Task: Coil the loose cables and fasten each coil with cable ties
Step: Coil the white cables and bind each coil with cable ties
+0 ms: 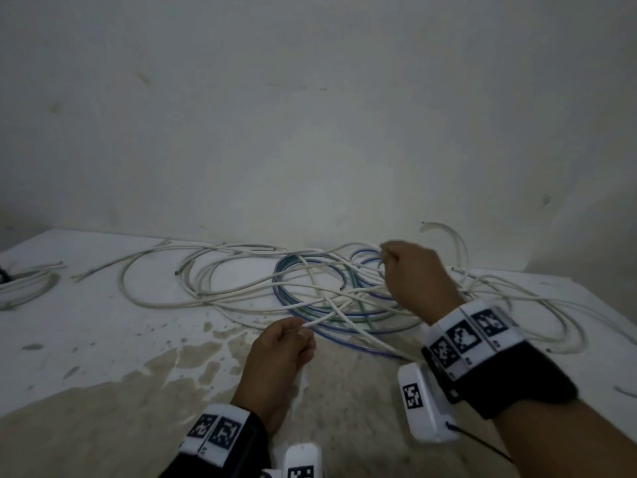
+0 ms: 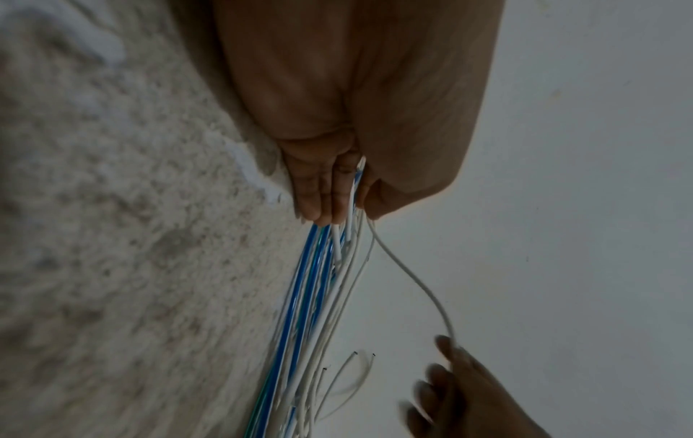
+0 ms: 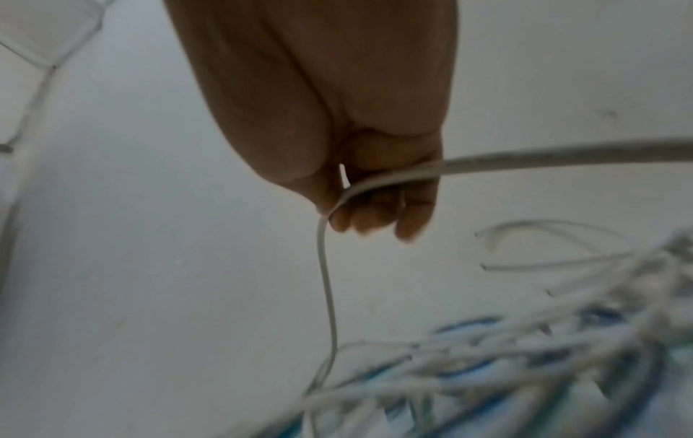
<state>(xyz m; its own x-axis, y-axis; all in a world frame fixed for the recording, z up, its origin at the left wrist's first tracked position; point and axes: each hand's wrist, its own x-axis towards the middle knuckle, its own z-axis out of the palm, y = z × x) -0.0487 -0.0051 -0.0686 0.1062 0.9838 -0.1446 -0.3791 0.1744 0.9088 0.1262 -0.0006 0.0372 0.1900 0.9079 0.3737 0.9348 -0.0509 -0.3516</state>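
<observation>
A tangle of loose white cables (image 1: 241, 288) with blue and green loops (image 1: 277, 281) lies across the back of the white table (image 1: 103, 322). My left hand (image 1: 305, 331) pinches a white cable near its end at the tangle's front edge. In the left wrist view that cable (image 2: 412, 284) runs from my left hand (image 2: 352, 195) to my right hand (image 2: 469, 385). My right hand (image 1: 386, 257) is raised over the right of the tangle, its fingers (image 3: 375, 213) curled round the white cable (image 3: 525, 158). No cable ties show.
A separate bundle of white cable (image 1: 27, 288) lies at the table's left edge. A grey-white wall (image 1: 310, 132) stands right behind the table. The near tabletop (image 1: 155, 391) is worn and brownish. More white loops (image 1: 551, 322) spread to the right.
</observation>
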